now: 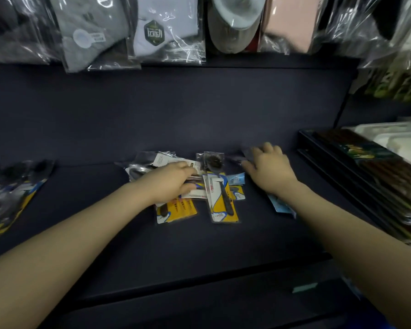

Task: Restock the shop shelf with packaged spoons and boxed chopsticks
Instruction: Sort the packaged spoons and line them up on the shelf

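Observation:
Several packaged spoons (222, 200) with yellow, blue and white cards lie in a loose heap on the dark shelf (199, 245). My left hand (171, 180) lies on the heap's left part, fingers curled round a packet with a white card (199, 192). My right hand (268, 169) rests flat, fingers spread, on a blue-carded packet (280, 205) and a blurred clear packet at the heap's right. Boxed chopsticks (375, 176) are stacked in dark flat boxes at the shelf's right end.
More spoon packets (12, 193) lie at the shelf's left end. Bagged socks and garments (166, 32) hang above the shelf. White trays (399, 136) sit behind the chopstick boxes. A price strip (304, 287) marks the shelf's front edge.

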A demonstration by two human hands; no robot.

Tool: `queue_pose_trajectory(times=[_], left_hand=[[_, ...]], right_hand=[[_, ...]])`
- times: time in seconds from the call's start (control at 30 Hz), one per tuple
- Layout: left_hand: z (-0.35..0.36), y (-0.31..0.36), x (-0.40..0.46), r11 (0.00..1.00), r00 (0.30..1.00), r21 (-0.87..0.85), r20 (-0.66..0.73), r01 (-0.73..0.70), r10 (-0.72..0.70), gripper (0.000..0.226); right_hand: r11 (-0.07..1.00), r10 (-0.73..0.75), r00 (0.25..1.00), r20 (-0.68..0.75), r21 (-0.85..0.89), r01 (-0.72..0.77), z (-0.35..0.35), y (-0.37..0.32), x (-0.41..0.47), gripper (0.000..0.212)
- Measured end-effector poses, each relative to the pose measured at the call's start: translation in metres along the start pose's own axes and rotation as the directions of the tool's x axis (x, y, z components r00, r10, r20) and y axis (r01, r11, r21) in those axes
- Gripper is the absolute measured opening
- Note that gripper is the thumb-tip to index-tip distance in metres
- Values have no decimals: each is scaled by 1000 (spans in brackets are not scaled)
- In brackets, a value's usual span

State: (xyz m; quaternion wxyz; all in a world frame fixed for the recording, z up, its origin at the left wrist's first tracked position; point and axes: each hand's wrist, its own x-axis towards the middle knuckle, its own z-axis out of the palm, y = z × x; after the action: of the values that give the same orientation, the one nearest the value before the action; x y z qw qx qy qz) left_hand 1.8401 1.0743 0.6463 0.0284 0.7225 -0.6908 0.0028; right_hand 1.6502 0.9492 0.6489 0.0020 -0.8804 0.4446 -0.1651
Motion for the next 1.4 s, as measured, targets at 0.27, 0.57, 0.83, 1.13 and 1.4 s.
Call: queue_pose_trajectory(times=[0.27,0.57,0.83,1.13,1.4], left_hand=[[-7,-32,-18,975,991,177,-13,132,-132,37],[-30,-50,-13,978,983,170,-158,122,-95,21],[-60,-71,-3,978,944,131,-310,161,-114,15],[-48,-6,-14,981,858,42,-479,-188,185,32],[-16,-50,-35,970,999,-240,-11,34,-38,42]], right_hand=[[996,-88,930,356,45,77,13,-73,-1,64],[966,-109,992,59,242,92,-1,-58,5,15],[778,-626,769,131,26,628,7,-66,-37,46],[968,-206,978,18,-145,207,-11,-54,-12,27],[998,-53,991,120,30,50,15,-23,-4,44]])
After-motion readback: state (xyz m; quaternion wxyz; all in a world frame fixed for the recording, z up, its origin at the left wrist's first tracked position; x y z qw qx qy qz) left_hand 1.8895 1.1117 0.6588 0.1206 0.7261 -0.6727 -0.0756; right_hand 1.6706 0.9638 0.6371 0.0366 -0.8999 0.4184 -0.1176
